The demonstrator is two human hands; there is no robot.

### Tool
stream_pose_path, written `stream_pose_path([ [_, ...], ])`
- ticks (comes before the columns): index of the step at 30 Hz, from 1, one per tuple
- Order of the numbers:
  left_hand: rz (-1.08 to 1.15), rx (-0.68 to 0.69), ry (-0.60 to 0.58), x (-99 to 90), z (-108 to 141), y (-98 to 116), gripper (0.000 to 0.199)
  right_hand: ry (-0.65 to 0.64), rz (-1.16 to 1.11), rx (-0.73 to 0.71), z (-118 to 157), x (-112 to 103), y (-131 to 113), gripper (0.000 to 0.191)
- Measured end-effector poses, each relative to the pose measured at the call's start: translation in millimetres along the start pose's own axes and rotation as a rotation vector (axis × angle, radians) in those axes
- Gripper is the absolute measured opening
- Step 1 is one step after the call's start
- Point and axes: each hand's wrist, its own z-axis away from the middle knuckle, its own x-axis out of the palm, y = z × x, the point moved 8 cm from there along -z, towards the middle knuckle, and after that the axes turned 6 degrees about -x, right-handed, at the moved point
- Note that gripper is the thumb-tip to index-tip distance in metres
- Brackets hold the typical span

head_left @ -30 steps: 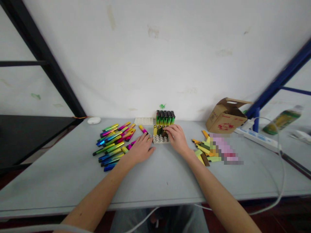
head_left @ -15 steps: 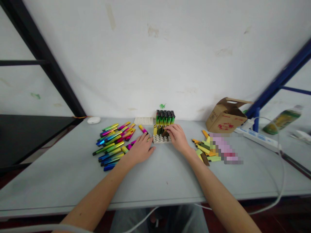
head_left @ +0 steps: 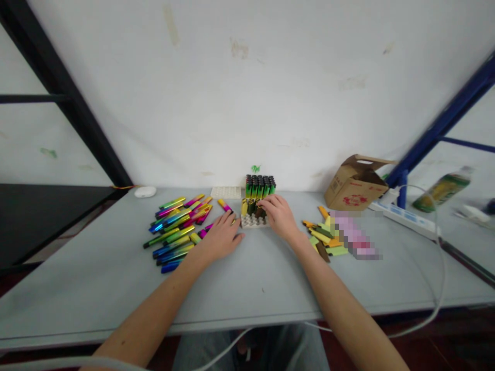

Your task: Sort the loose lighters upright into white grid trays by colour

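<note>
My right hand [head_left: 279, 212] is closed over the right side of a white tray with round holes [head_left: 255, 222]. Its fingertips pinch a brown lighter [head_left: 260, 212] standing in the tray, though the exact contact is partly hidden. Yellow and dark lighters [head_left: 247, 206] stand upright in the tray's back rows; the front holes show bare. Palm down on the table, my left hand [head_left: 221, 237] rests just left of the tray with its fingers stretched out. Beside it spreads a pile of shiny multicoloured lighters [head_left: 180, 221], partly covered by that hand.
Behind the tray stands a block of green lighters with black tops [head_left: 261, 186], beside another white holed tray [head_left: 226, 192]. To the right lie yellow, orange and brown lighters [head_left: 323, 234], a cardboard box [head_left: 353, 190], a power strip [head_left: 406, 219] and a bottle [head_left: 443, 190]. A white case [head_left: 145, 192] sits at back left.
The whole view has shifted slightly, moving everything a little to the left. Both hands keep nearly the same places beside and over the tray.
</note>
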Motion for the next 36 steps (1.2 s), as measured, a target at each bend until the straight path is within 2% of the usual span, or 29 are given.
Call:
stream_pose_path([
  [13, 0.025, -0.005, -0.006, 1.4, 0, -1, 0.051, 0.026, -0.07, -0.029, 2, 5, 0, 0.029],
  [19, 0.014, 0.008, -0.011, 1.7, -1, -1, 0.052, 0.096, -0.051, 0.033, 5, 5, 11, 0.025],
  [24, 0.021, 0.008, -0.001, 1.8, -1, -1, 0.052, 0.096, 0.011, 0.061, 6, 2, 8, 0.023],
  [29, 0.035, 0.007, 0.006, 2.3, -1, -3, 0.051, 0.06, -0.046, 0.082, 6, -1, 5, 0.03],
  [33, 0.054, 0.011, 0.01, 3.1, 0, -4, 0.051, 0.102, -0.067, 0.155, 16, -17, 18, 0.038],
  [36, 0.057, 0.022, 0.005, 3.5, 0, -3, 0.051, 0.031, -0.07, 0.288, 27, -22, 39, 0.036],
])
